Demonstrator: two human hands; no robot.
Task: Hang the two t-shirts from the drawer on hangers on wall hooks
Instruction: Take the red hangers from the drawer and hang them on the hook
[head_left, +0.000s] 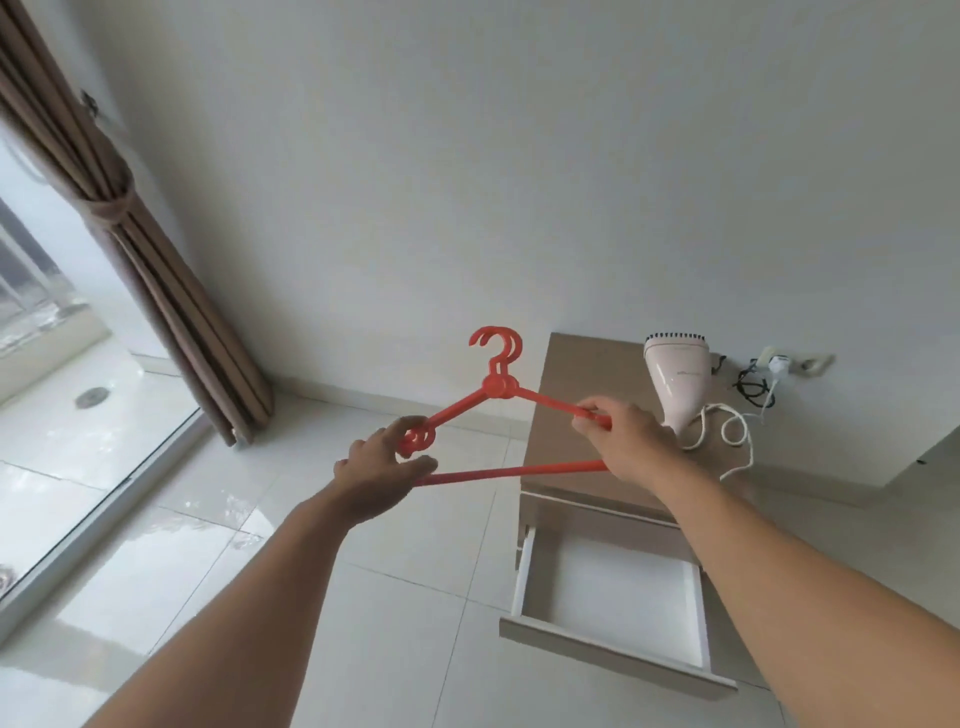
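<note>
I hold a red plastic hanger (497, 387) up in front of me, hook upward, and a second red hook and hub show right behind it, as if two hangers are stacked. My left hand (382, 465) pinches the curled left end of the hanger. My right hand (626, 441) grips the right end, fingers curled round the upper arm and the bottom bar. Below on the right, the drawer (524, 571) of a low cabinet stands pulled out, and its white inside shows nothing. No t-shirt and no wall hook is in view.
The brown-topped low cabinet (566, 415) carries a pink-white hair dryer (675, 376) with a looped white cord. A wall socket with plugs (779, 364) sits behind it. A tied brown curtain (130, 244) hangs at the left beside a glass door. White tiles cover the floor.
</note>
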